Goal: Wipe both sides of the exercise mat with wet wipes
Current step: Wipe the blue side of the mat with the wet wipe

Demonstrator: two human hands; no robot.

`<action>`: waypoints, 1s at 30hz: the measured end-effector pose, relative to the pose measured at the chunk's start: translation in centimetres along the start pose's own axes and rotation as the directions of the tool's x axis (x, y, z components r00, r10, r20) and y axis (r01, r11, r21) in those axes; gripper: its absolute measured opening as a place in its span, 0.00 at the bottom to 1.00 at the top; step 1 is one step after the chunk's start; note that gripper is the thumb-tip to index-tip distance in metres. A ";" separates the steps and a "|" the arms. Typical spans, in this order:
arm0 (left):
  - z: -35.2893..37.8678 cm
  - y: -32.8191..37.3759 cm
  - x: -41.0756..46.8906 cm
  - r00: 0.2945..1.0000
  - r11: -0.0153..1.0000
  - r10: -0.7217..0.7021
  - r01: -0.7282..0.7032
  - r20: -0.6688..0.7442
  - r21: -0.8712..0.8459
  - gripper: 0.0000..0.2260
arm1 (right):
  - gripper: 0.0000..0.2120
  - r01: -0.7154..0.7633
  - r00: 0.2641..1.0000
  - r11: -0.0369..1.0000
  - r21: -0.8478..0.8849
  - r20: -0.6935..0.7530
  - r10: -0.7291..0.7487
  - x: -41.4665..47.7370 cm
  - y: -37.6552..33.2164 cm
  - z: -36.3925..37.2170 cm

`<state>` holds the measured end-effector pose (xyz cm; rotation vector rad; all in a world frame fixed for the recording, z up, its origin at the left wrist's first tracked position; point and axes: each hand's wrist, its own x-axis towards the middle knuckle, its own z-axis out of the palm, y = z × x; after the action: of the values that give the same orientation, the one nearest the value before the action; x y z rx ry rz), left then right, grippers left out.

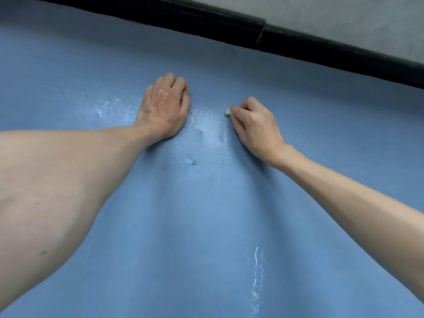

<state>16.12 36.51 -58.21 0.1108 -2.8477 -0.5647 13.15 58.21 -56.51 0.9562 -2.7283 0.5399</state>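
A blue exercise mat (195,226) fills almost the whole head view, lying flat. My left hand (164,106) presses down on the mat left of centre, fingers curled under at the tips with nothing seen in them. My right hand (252,125) pinches a small bunched white wet wipe (227,112) against the mat; only a corner of the wipe shows past the fingers. Between the two hands lies a wet, shiny patch (210,127). More wet streaks (258,271) glisten lower right.
A black skirting strip (229,31) runs along the mat's far edge, with a pale grey wall (344,19) above it at the top right. A small bump (190,162) rises from the mat below the hands.
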 end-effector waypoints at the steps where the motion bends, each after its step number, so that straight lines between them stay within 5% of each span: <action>1: -0.1 0.1 0.0 1.000 1.000 0.000 0.000 0.001 0.002 0.10 | 0.14 0.001 1.000 1.000 -0.002 -0.005 -0.001 -1.0 -0.7 0.0; 9: -0.3 0.5 -0.5 1.000 1.000 0.005 -0.005 0.016 0.024 0.11 | 0.10 0.133 0.935 0.968 0.212 0.297 -0.193 -19.0 -9.5 -4.2; 15: -1.4 1.9 -2.4 0.998 0.998 -0.053 0.051 0.043 0.036 0.12 | 0.17 0.178 0.710 0.917 0.357 0.598 -0.371 -28.3 -14.0 -7.6; 17: -1.5 2.6 -3.8 0.999 0.999 -0.039 0.038 0.036 0.012 0.12 | 0.18 0.250 0.688 0.926 0.282 0.621 -0.375 -28.9 -13.8 -7.7; 20: -1.4 3.5 -5.7 1.000 0.999 0.011 -0.011 0.008 -0.046 0.13 | 0.13 0.339 0.597 0.834 0.435 0.586 -0.548 -26.4 -13.1 -7.5; 22: -0.9 3.7 -6.6 0.998 0.995 0.070 -0.069 -0.001 -0.074 0.13 | 0.20 0.347 0.690 0.821 0.453 0.470 -0.551 -23.8 -11.7 -6.6; 24: -0.4 3.6 -7.4 0.996 0.990 0.092 -0.090 0.010 -0.105 0.12 | 0.19 0.389 0.795 0.875 0.288 0.375 -0.477 -19.2 -9.7 -5.8; 27: 0.3 3.4 -8.0 0.997 0.987 0.078 -0.077 0.001 -0.143 0.11 | 0.10 0.169 0.951 0.980 0.105 0.243 -0.190 -12.3 -5.5 -4.8; 30: 0.2 3.2 -7.7 0.997 0.984 0.077 -0.075 0.002 -0.161 0.11 | 0.10 0.014 0.991 0.998 -0.060 0.131 -0.006 -7.0 -1.8 -4.4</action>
<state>23.49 40.50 -58.80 -0.0282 -2.7865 -0.7766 19.96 62.58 -54.08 1.0236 -2.8356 0.4036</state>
